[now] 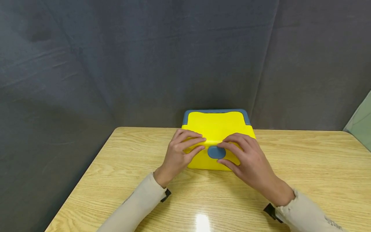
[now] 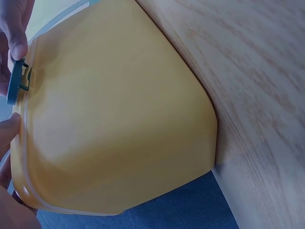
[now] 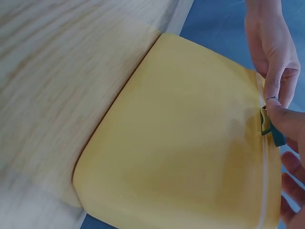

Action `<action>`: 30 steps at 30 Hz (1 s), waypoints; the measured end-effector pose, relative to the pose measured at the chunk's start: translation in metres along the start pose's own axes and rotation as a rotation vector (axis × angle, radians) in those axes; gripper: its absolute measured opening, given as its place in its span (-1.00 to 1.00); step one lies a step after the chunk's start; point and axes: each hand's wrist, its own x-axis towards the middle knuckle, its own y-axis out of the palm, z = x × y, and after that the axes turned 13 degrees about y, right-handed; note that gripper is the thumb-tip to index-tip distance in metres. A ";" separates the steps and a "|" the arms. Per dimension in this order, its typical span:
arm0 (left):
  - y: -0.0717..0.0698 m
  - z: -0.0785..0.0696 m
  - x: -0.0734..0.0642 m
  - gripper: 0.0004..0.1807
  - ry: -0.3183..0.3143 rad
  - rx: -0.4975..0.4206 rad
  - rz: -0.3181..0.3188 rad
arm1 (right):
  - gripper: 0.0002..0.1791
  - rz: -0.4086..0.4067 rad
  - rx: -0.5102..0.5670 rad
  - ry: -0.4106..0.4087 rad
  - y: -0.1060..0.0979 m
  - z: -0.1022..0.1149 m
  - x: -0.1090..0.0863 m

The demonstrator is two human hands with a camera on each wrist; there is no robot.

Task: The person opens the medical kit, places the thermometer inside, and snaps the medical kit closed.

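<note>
A yellow box (image 1: 215, 124) with a blue handle (image 1: 218, 111) along its far top edge stands on the table. On its front is a blue oval latch (image 1: 216, 152). In the left wrist view the latch (image 2: 15, 82) sticks out from the box wall. My right hand (image 1: 252, 161) pinches the latch's right side, index finger at the top and thumb at the lower edge. My left hand (image 1: 179, 153) rests on the box left of the latch, fingers fairly straight over the lid's front edge and thumb against the front. The box's inside is hidden.
The wooden table (image 1: 130, 154) reaches to both sides of the box, and its left edge slants toward me. Right behind the box hangs a dark grey cloth (image 1: 174, 64). A pale green surface (image 1: 360, 120) shows past the table's far right corner.
</note>
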 end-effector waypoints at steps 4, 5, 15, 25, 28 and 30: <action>0.000 0.000 0.001 -0.68 0.005 -0.005 0.000 | -0.46 -0.057 -0.010 -0.061 0.002 0.002 0.001; 0.000 0.000 0.001 -0.68 0.007 -0.007 0.000 | -0.45 -0.059 -0.018 -0.068 0.003 0.003 0.001; 0.000 0.001 -0.001 -0.70 0.022 -0.006 -0.003 | -0.44 -0.055 -0.039 -0.093 0.008 0.002 -0.002; 0.000 0.000 -0.001 -0.69 0.018 -0.004 -0.004 | -0.46 -0.097 -0.043 -0.110 0.012 0.000 -0.004; -0.001 0.001 0.000 -0.69 0.026 -0.001 -0.002 | -0.46 -0.101 -0.049 -0.110 0.013 -0.001 -0.005; -0.001 0.001 -0.001 -0.69 0.034 -0.002 -0.001 | -0.46 -0.102 -0.048 -0.112 0.014 -0.002 -0.005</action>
